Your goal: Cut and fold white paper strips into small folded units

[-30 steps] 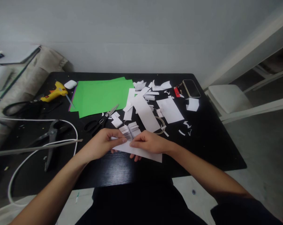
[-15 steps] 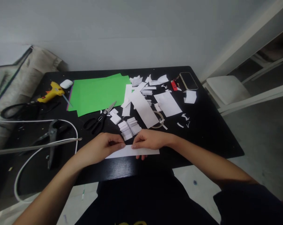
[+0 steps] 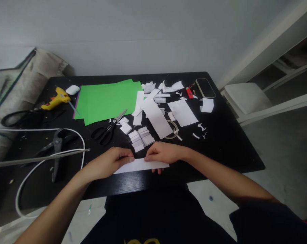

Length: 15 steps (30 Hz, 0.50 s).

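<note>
A white paper strip (image 3: 140,165) is held level above the near edge of the black table (image 3: 219,149). My left hand (image 3: 116,161) pinches its top edge left of the middle, thumb on the near face. On the right part, my right hand (image 3: 163,153) grips the same edge, with fingertips showing below the strip. Just beyond the hands lie small folded white paper pieces (image 3: 141,138) and a longer white paper strip (image 3: 157,118). Black-handled scissors (image 3: 109,128) rest open to the left of these.
Green sheets (image 3: 107,101) lie at the back, beside a yellow glue gun (image 3: 57,98). Pliers (image 3: 57,149) and a white cable (image 3: 23,189) occupy the left. Paper scraps (image 3: 172,87), a red lighter (image 3: 189,92) and a phone (image 3: 205,88) sit at the back right.
My hands have moved slightly apart along the strip's top edge, and the strip has shifted a little to the left. Other things on the table stay in place.
</note>
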### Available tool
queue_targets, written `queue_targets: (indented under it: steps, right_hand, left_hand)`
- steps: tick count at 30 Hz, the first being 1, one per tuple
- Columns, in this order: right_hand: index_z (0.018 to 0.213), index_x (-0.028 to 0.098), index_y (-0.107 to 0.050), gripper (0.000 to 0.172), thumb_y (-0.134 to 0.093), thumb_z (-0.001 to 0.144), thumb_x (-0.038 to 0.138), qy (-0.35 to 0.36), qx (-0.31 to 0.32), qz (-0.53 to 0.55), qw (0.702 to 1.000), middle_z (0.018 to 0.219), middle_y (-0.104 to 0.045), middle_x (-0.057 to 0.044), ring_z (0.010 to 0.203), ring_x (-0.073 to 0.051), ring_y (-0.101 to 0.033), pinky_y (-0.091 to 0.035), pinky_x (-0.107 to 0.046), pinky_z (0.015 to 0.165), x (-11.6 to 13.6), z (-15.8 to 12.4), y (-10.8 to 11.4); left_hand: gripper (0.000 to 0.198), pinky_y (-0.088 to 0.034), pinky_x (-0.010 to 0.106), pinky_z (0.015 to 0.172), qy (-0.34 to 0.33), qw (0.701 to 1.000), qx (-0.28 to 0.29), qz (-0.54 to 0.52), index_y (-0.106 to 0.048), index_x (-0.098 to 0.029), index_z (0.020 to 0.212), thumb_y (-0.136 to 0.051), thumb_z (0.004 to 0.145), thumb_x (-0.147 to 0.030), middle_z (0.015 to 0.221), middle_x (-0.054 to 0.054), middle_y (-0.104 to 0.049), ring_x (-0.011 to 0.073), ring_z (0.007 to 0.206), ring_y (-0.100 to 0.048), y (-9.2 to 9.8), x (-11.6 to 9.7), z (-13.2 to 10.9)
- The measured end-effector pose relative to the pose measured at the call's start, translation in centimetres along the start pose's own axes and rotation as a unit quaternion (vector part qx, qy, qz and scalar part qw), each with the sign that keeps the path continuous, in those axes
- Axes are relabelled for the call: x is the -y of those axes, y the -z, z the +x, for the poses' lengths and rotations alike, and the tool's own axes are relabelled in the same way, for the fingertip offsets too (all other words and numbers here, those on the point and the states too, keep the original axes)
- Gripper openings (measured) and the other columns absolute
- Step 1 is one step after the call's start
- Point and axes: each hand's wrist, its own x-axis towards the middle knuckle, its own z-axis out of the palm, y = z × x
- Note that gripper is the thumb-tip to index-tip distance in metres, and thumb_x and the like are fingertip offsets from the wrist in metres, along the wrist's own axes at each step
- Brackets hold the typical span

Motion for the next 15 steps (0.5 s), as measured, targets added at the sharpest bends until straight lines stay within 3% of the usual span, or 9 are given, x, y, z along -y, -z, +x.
queue_targets:
  steps: [3,7,9,11,13,15]
  right_hand:
    - [0.086,0.012,-0.07,0.036,-0.074,0.094,0.047,-0.011,-0.017,-0.002,1.0,0.068,-0.074,-0.001,0.045,-0.009,-0.065,-0.049,-0.018,0.047,-0.2,-0.1,0.2]
    - [0.101,0.013,-0.067,0.019,-0.071,0.097,0.031,0.001,-0.052,0.019,0.998,0.065,-0.069,0.004,0.041,-0.007,-0.059,-0.046,-0.018,0.046,-0.6,-0.9,0.4]
    - [0.108,0.014,-0.065,0.017,-0.068,0.098,0.028,0.02,-0.06,0.034,0.997,0.062,-0.066,0.006,0.04,-0.006,-0.056,-0.045,-0.017,0.046,-0.8,-1.2,0.4]
    - [0.107,0.014,-0.064,0.018,-0.068,0.098,0.03,0.039,-0.06,0.062,0.996,0.059,-0.061,0.008,0.041,-0.006,-0.053,-0.043,-0.016,0.045,-1.1,-1.4,0.4]
    - [0.104,0.015,-0.063,0.021,-0.07,0.097,0.033,0.05,-0.055,0.106,0.992,0.057,-0.056,0.009,0.041,-0.005,-0.049,-0.039,-0.016,0.044,-1.4,-1.5,0.3]
    - [0.102,0.016,-0.061,0.023,-0.072,0.095,0.036,0.048,-0.05,0.15,0.986,0.057,-0.052,0.011,0.041,-0.004,-0.045,-0.036,-0.015,0.042,-1.7,-1.6,0.2]
  left_hand:
    - [0.041,-0.041,0.026,0.066,0.012,1.0,-0.003,0.01,-0.064,-0.018,0.081,-0.047,0.102,-0.048,0.073,-0.001,-0.058,0.0158,0.07,-0.052,0.1,0.0,-0.1]
    - [0.04,-0.046,0.028,0.068,0.017,0.998,-0.031,0.045,-0.066,-0.019,0.091,-0.042,0.106,-0.048,0.079,0.0,-0.063,0.0168,0.072,-0.058,-0.2,-0.6,-0.7]
    - [0.032,-0.052,0.032,0.081,-0.015,0.995,-0.072,0.067,-0.065,-0.022,0.113,-0.048,0.105,-0.047,0.103,0.003,-0.071,0.0199,0.091,-0.066,-0.8,-1.2,-1.2]
    - [0.04,-0.051,0.039,0.098,-0.072,0.986,-0.108,0.103,-0.057,-0.025,0.133,-0.06,0.101,-0.048,0.128,0.007,-0.068,0.0244,0.114,-0.065,-1.8,-1.8,-1.6]
    - [0.051,-0.052,0.043,0.099,-0.114,0.974,-0.127,0.149,-0.055,-0.026,0.136,-0.071,0.094,-0.05,0.132,0.008,-0.067,0.0277,0.117,-0.064,-2.9,-2.2,-1.8]
    - [0.038,-0.054,0.043,0.093,-0.139,0.962,-0.155,0.178,-0.058,-0.025,0.129,-0.067,0.098,-0.044,0.122,0.007,-0.07,0.0265,0.106,-0.067,-3.7,-2.3,-1.9]
